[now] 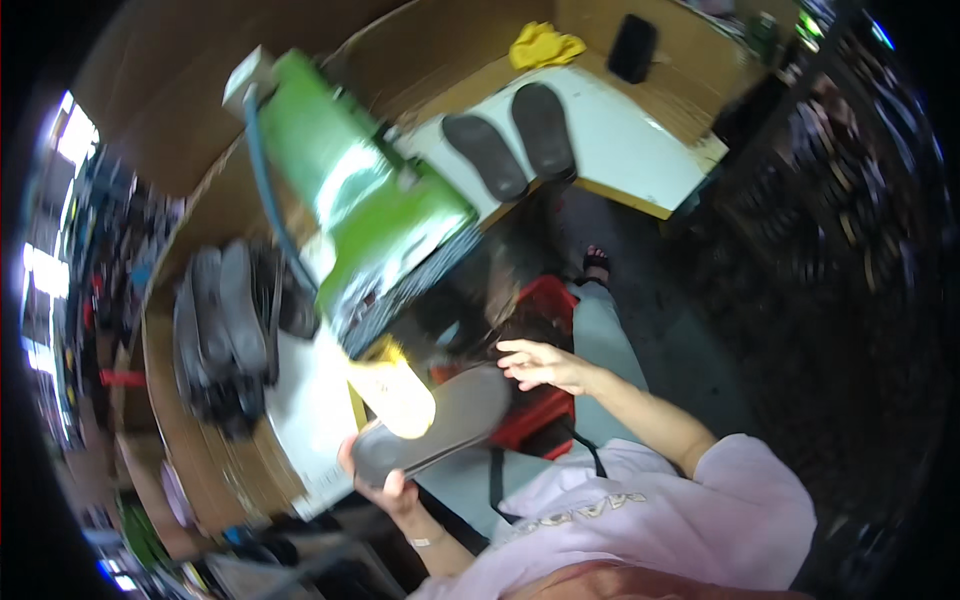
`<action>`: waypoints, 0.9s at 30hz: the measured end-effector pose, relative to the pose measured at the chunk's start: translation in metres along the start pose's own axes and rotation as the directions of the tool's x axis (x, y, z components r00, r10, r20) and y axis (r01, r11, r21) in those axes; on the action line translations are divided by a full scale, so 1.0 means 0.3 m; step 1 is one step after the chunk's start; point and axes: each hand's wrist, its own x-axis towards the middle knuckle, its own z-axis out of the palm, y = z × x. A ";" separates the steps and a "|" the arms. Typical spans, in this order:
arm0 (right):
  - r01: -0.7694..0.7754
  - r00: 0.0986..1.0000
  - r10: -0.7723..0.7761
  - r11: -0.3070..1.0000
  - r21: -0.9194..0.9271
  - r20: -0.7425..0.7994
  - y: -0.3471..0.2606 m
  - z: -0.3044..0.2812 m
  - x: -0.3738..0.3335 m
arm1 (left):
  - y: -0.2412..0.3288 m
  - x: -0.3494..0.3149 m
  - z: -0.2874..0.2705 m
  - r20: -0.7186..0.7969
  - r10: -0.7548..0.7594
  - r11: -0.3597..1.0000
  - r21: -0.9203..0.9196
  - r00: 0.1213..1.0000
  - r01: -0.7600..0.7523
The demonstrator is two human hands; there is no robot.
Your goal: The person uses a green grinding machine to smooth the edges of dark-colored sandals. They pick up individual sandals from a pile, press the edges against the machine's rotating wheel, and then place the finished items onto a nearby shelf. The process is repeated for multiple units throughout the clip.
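A dark grey shoe sole (465,410) lies slanted in front of my lap. My left hand (385,485) grips its near-left end, thumb on top and fingers round the edge. At the sole's far-right end, my right hand (545,367) has its fingers spread; whether they touch it I cannot tell. A brightly lit yellow rounded piece (400,400) below the green machine (345,170) overlaps the sole in view; its exact kind is unclear.
Two dark soles (545,125) lie on the white bench (625,130), near a yellow cloth (545,46). Stacked dark soles (225,310) stand at left, beside cardboard walls (165,400). A red container (545,300) sits below my hands. A blue hose (262,180) runs along the machine.
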 end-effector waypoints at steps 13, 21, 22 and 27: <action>0.202 0.937 -0.188 0.979 0.018 -0.294 0.266 0.046 -0.352 | -0.082 -0.043 0.540 0.471 -0.367 0.921 0.302 0.802 0.245; 0.224 0.938 -0.209 0.974 0.024 -0.276 0.224 -0.038 -0.426 | -0.150 -0.065 0.463 0.258 -0.295 0.954 0.032 0.920 0.297; 0.259 0.917 -0.237 0.966 0.027 -0.323 0.200 -0.062 -0.456 | -0.155 -0.071 0.465 0.271 -0.295 0.954 0.028 0.916 0.299; 0.595 0.670 -0.498 0.804 -0.002 -0.550 0.004 -0.183 -0.470 | -0.129 -0.064 0.473 0.306 -0.270 0.960 0.018 0.913 0.278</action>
